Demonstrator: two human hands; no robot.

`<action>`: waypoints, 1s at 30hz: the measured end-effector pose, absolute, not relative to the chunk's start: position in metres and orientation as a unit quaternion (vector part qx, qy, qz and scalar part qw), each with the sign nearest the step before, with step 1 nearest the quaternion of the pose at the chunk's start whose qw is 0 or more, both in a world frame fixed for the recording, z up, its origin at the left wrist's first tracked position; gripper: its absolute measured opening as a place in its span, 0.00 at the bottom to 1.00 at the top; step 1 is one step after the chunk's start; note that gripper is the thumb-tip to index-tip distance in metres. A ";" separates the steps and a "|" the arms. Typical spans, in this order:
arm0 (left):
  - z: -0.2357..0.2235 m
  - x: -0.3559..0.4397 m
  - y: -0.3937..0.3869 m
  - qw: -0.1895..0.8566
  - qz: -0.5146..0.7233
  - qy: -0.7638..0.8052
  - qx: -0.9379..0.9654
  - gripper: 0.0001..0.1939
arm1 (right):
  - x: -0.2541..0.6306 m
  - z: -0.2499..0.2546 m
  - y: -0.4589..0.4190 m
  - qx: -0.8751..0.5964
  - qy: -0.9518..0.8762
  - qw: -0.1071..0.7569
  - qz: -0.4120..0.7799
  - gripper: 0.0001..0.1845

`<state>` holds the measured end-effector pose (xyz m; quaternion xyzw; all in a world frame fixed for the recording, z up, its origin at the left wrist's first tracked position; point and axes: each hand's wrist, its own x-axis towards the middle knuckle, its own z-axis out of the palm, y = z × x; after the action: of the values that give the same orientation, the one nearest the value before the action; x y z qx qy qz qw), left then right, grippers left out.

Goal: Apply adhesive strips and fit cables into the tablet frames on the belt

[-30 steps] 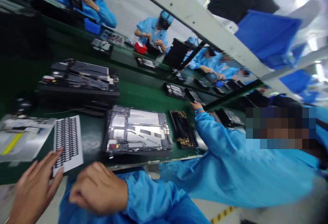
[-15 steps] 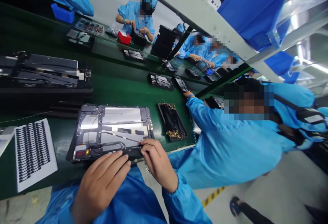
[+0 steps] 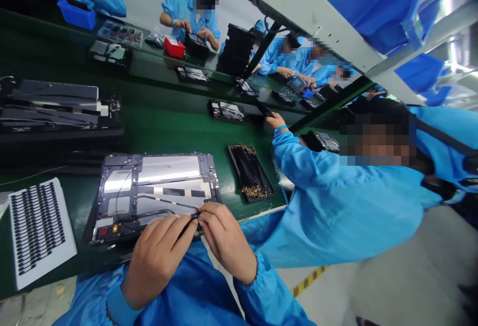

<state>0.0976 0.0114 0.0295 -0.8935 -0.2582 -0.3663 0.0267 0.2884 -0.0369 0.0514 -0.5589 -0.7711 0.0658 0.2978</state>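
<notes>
An opened tablet [image 3: 170,166] with silvery panels and thin black cables lies on the green bench in front of me. My left hand [image 3: 160,256] rests over its near edge, its fingertips closed together by the lower right corner. Right beside them my right hand [image 3: 226,241] pinches at the same corner, thumb and forefinger touching. A small dark bit shows between the two sets of fingertips, too small to name. One thin black cable [image 3: 164,200] runs across the tablet toward my right fingertips. My fingers hide the corner beneath.
A white sheet of black stickers [image 3: 41,226] lies left, below a stack of opened tablets [image 3: 56,102]. To the right stands a black tray [image 3: 251,172] of gold-tipped cables. A co-worker in blue [image 3: 336,206] sits close on my right, holding a dark device. Other workers sit across the bench.
My left hand has moved right and its fingertips have drawn in beside my right ones. The view has shifted slightly. The co-worker's hand has tilted up the device it holds.
</notes>
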 end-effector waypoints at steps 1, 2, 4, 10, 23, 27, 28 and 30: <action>0.029 0.099 0.012 0.027 -0.365 -0.260 -0.894 0.14 | 0.290 0.051 -0.037 -0.554 -0.770 0.307 0.076 0.11; 0.029 0.100 0.013 0.026 -0.365 -0.261 -0.893 0.14 | 0.293 0.050 -0.038 -0.550 -0.766 0.322 0.086 0.10; 0.027 0.102 0.014 0.018 -0.365 -0.263 -0.893 0.13 | 0.299 0.046 -0.040 -0.550 -0.745 0.364 0.098 0.11; 0.032 0.110 0.017 -0.013 -0.380 -0.272 -0.884 0.07 | 0.306 0.036 -0.043 -0.560 -0.714 0.411 0.086 0.12; 0.032 0.107 0.021 0.012 -0.383 -0.240 -0.892 0.07 | 0.310 0.026 -0.040 -0.484 -0.791 0.373 -0.021 0.19; 0.026 0.099 0.022 0.023 -0.387 -0.214 -0.896 0.06 | 0.315 0.014 -0.038 -0.446 -0.813 0.368 -0.070 0.23; 0.026 0.098 0.023 0.023 -0.384 -0.216 -0.897 0.06 | 0.315 0.013 -0.037 -0.444 -0.813 0.368 -0.072 0.23; 0.025 0.097 0.023 0.020 -0.374 -0.222 -0.900 0.07 | 0.313 0.012 -0.034 -0.447 -0.813 0.363 -0.078 0.23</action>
<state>0.0971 0.0234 0.0252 -0.9005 -0.2218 -0.3735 0.0200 0.3134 -0.0338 0.0115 -0.4473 -0.8135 -0.0784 0.3634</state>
